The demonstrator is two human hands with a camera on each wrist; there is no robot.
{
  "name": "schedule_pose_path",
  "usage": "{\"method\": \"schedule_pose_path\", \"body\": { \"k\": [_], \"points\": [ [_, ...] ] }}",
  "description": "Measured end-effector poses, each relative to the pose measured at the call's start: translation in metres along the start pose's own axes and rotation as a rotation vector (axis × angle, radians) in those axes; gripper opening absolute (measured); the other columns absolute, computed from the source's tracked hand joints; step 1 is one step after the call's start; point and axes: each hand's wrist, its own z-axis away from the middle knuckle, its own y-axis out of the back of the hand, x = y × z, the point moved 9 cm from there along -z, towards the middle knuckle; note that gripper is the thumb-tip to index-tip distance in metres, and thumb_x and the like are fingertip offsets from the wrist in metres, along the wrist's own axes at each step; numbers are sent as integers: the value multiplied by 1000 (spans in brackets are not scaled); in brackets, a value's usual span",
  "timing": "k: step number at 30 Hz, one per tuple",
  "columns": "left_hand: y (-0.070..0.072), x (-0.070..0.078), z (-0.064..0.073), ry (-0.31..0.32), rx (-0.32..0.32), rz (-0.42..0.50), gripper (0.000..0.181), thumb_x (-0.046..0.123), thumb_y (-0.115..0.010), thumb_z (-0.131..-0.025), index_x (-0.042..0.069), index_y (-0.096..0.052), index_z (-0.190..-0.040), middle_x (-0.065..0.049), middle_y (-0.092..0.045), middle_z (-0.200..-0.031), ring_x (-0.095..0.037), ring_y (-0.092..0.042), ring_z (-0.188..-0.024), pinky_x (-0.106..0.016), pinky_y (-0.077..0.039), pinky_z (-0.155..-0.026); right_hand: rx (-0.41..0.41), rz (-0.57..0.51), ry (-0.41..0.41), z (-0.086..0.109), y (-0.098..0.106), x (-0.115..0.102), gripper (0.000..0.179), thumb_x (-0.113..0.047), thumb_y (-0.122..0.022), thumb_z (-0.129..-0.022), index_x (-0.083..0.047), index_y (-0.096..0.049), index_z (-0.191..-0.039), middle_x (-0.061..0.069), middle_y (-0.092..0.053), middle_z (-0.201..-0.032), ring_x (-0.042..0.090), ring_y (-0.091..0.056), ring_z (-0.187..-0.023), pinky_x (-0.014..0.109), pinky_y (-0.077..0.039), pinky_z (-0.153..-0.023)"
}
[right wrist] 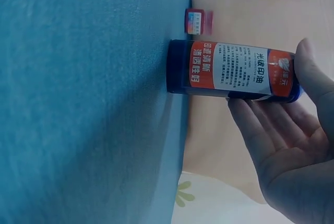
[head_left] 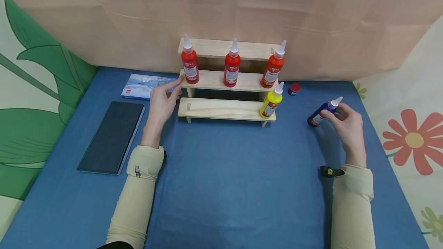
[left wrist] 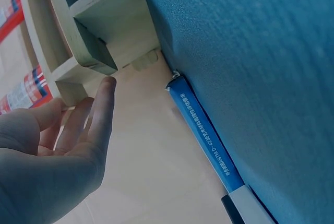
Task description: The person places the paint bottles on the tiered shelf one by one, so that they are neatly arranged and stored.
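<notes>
A dark blue ink bottle (right wrist: 235, 71) with a white nozzle tilts in my right hand (head_left: 349, 128), gripped between thumb and fingers near its top. Its base is at or just over the cloth; I cannot tell if they touch. My left hand (head_left: 162, 101) holds the left end of the tiered wooden stand (head_left: 225, 107) at its middle step, thumb and fingertips at the board's end. On that step stand three red bottles: left (head_left: 190, 66), middle (head_left: 232, 68) and right (head_left: 272, 70). A yellow bottle (head_left: 271, 103) stands at the bottom step's right end.
A small red jar (head_left: 294, 89) sits right of the stand. To the left lie a blue-and-white flat box (head_left: 145, 85) and a dark notebook (head_left: 110, 137). Blue cloth (head_left: 242, 187) covers the table, and a beige drape (head_left: 221, 7) hangs behind.
</notes>
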Motion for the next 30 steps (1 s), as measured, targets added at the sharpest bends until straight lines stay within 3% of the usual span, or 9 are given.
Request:
{"method": "schedule_pose_path", "body": {
  "k": [5, 11, 17, 21, 30],
  "points": [
    [0, 0, 1, -3, -1, 0, 40, 13, -61, -111, 11, -61, -152, -13, -60, -152, -33, -73, -117, -43, -57, -101, 12, 1, -2, 1, 0, -2, 64, -43, -74, -102, -1, -59, -147, 19, -64, -142, 38, -58, -137, 54, -48, -113],
    [-1, 0, 1, -2, -4, 4, 41, 10, -61, -111, 11, -61, -152, -13, -60, -152, -34, -73, -117, -42, -57, -101, 19, -8, -2, 2, 0, -1, 59, -41, -76, -101, -3, -63, -144, 3, -69, -131, 30, -61, -132, 50, -50, -112],
    [0, 0, 0, -6, -2, -5, 40, 10, -61, -111, 10, -61, -151, -13, -60, -152, -34, -74, -116, -42, -58, -99, 30, -17, 3, 3, 2, -7, 59, -41, -76, -101, -5, -63, -145, 2, -68, -132, 25, -62, -129, 49, -50, -113],
    [1, 0, 0, -5, -1, -12, 41, 9, -61, -111, 11, -61, -151, -12, -60, -153, -34, -74, -115, -42, -58, -99, 52, -22, 19, 4, 4, -16, 57, -39, -78, -100, -6, -65, -144, -2, -69, -128, 14, -64, -120, 46, -51, -112],
    [1, 0, 0, 13, -4, -4, 41, 11, -61, -111, 12, -60, -152, -11, -59, -154, -33, -73, -118, -40, -57, -101, 68, -18, 11, 8, 5, -30, 59, -39, -78, -100, -6, -64, -146, 12, -68, -139, 34, -63, -132, 51, -50, -113]
  ]
}}
